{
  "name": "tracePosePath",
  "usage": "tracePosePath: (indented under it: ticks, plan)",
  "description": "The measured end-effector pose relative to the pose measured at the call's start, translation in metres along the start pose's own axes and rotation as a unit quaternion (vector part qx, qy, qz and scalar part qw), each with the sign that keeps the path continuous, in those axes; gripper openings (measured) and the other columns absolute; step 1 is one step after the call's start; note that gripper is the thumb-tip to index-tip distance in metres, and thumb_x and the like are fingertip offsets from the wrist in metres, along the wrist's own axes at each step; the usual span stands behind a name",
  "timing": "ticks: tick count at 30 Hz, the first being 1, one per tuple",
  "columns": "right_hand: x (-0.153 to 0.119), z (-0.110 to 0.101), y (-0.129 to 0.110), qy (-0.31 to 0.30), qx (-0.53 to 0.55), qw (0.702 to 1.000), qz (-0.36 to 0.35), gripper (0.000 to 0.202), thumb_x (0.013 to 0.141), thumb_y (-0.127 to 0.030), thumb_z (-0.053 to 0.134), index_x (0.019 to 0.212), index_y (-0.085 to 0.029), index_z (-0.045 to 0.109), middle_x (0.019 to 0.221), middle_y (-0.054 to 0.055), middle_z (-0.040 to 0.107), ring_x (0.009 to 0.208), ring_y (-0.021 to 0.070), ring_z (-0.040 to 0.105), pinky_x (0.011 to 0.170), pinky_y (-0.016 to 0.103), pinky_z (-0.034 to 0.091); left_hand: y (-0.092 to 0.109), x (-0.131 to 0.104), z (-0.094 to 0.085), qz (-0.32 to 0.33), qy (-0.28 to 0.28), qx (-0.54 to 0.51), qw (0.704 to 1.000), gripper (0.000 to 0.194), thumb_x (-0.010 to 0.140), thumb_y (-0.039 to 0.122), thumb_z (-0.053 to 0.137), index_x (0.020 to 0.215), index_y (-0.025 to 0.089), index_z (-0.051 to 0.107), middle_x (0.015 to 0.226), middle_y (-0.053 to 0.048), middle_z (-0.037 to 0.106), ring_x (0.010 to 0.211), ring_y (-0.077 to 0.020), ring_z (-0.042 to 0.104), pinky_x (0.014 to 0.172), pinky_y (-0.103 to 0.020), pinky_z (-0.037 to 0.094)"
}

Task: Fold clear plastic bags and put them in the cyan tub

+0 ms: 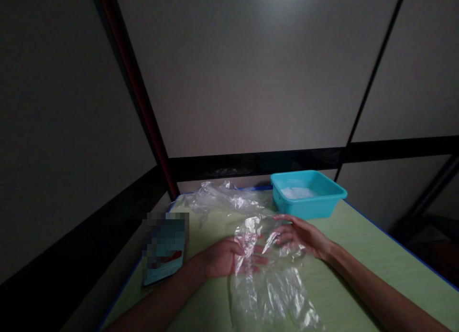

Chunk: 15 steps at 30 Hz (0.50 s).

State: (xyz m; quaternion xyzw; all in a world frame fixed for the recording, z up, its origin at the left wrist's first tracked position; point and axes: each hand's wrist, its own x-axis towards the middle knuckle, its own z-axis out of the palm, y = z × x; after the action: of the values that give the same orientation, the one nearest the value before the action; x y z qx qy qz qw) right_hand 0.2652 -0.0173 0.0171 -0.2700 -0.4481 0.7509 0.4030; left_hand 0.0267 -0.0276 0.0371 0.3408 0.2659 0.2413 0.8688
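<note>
A clear plastic bag (272, 294) hangs crumpled between my two hands and runs down toward the bottom of the view. My left hand (229, 258) is spread, its thumb on the near side of the film and its fingers showing through it. On the other side, my right hand (301, 234) has its fingers apart, reaching behind or into the plastic. Whether the fingers are inside the bag or behind it I cannot tell. More clear plastic (222, 198) lies crumpled along the table's far edge.
A turquoise basin (308, 208) with something white (297, 193) in it stands at the back right of the green table (362, 246). A flat, partly blurred packet (167, 260) lies at the left edge. Behind rises a pale panelled wall (251, 83).
</note>
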Motion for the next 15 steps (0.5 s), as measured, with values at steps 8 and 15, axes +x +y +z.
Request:
tracePosePath:
  ticks: [8, 15]
  plan:
    - [-0.008, -0.002, -0.004, -0.059, -0.139, 0.986, 0.065, 0.075, 0.063, -0.018, 0.07, 0.124, -0.02, 0.027, 0.09, 0.007, 0.062, 0.066, 0.0138, 0.063, 0.051, 0.02, 0.047, -0.002, 0.02, -0.028, 0.057, 0.014, -0.053, 0.997, 0.04, 0.077, 0.018, 0.046, 0.118, 0.015, 0.045, 0.112, -0.011, 0.056, 0.099, -0.0248, 0.055, 0.086, -0.038, 0.035]
    - [-0.025, -0.023, -0.018, -0.148, -0.2, 0.944, 0.218, 0.109, 0.058, -0.018, 0.074, 0.134, -0.023, -0.004, 0.078, 0.003, 0.065, 0.055, 0.0142, 0.063, 0.04, 0.016, 0.045, 0.001, 0.016, -0.029, 0.067, -0.005, -0.037, 0.997, 0.046, 0.081, 0.023, 0.043, 0.126, 0.02, 0.035, 0.125, -0.011, 0.046, 0.11, -0.0263, 0.047, 0.091, -0.041, 0.03]
